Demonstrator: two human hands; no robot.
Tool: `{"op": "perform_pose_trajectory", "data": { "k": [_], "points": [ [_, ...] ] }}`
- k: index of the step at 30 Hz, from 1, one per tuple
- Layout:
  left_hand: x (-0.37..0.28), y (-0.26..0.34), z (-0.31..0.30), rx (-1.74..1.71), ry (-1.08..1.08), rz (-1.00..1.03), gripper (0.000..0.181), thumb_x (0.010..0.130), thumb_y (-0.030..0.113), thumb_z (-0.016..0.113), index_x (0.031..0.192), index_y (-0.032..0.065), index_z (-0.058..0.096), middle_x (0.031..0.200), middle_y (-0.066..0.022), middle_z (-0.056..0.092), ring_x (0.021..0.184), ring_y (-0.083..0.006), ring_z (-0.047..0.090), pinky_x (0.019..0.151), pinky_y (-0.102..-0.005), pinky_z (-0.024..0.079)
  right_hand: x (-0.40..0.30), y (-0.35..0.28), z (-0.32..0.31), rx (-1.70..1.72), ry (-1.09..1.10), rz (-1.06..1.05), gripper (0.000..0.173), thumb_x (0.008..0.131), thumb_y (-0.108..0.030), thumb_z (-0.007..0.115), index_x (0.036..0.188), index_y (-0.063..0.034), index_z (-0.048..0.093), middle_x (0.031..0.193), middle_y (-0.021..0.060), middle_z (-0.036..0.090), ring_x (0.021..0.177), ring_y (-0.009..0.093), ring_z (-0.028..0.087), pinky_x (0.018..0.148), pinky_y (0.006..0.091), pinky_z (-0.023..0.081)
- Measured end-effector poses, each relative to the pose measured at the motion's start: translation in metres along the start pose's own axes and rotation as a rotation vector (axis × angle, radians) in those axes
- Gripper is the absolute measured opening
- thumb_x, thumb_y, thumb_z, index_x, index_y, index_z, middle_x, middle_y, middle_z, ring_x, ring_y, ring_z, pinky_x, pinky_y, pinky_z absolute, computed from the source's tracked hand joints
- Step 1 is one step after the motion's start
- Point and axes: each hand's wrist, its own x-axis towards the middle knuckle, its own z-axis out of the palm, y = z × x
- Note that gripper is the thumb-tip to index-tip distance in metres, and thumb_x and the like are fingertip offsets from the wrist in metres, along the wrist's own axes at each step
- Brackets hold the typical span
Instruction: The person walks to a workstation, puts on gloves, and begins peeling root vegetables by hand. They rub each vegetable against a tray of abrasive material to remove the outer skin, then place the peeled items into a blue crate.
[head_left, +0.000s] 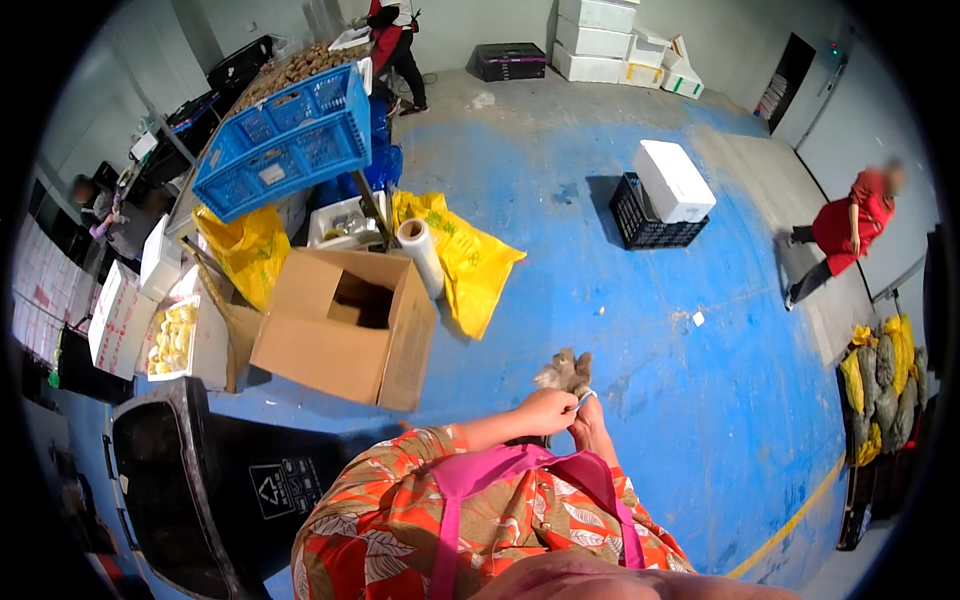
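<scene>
In front of my body, low in the middle of the head view, my left hand (547, 411) is closed with its fingers at the cuff of a dirty grey-brown work glove (566, 373). My right hand (587, 420) meets it there; its fingers seem to run into the glove, though the overlap hides how far. A thin white and light blue band (584, 400) shows at the cuff. The glove's fingers point away from me, over the blue floor.
An open cardboard box (330, 337), a roll of plastic film (421, 255) and a yellow sack (472, 262) stand ahead left. A black wheeled bin (247, 480) is close at my left. A black crate (660, 232) bears a foam box (675, 180). A person in red (855, 217) is at right.
</scene>
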Motion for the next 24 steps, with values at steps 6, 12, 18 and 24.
{"op": "perform_pose_trajectory", "data": {
  "k": [6,12,18,24],
  "points": [
    [0.129,0.0,-0.05,-0.037,0.03,0.012,0.02,0.082,0.02,0.059,0.075,0.0014,0.056,0.066,-0.018,0.058,0.061,-0.0365,0.058,0.056,-0.0462,0.042,0.072,-0.117,0.102,-0.202,-0.237,-0.093,0.051,0.102,-0.037,0.048,0.142,-0.0054,0.046,0.136,0.0056,0.055,0.119,0.02,0.052,0.096,0.0312,0.043],
    [0.241,-0.025,-0.13,-0.121,0.154,-0.013,0.018,0.083,0.017,0.059,0.076,0.0015,0.056,0.069,-0.0188,0.059,0.065,-0.0384,0.058,0.057,-0.0464,0.042,0.191,-0.183,0.2,-0.342,-0.346,0.007,0.051,0.101,-0.038,0.05,0.144,-0.0102,0.045,0.145,0.0048,0.047,0.127,0.014,0.041,0.1,0.0286,0.034],
    [0.371,-0.061,-0.244,-0.081,0.24,0.01,0.015,0.082,0.017,0.057,0.077,0.0023,0.059,0.072,-0.02,0.06,0.07,-0.0413,0.059,0.061,-0.0498,0.043,0.381,-0.234,0.274,-0.577,-0.437,-0.163,0.036,0.099,-0.016,0.051,0.132,-0.0007,0.056,0.134,0.0067,0.057,0.112,0.016,0.055,0.094,0.0262,0.044],
    [0.492,-0.1,-0.348,0.002,0.3,0.013,0.018,0.082,0.018,0.06,0.074,0.0025,0.056,0.069,-0.0193,0.059,0.065,-0.0397,0.059,0.057,-0.0469,0.043,0.525,-0.289,0.363,-0.478,-0.545,-0.048,0.049,0.098,-0.035,0.052,0.13,0.0019,0.056,0.134,0.0099,0.056,0.119,0.018,0.05,0.101,0.0281,0.038]
  ]
}}
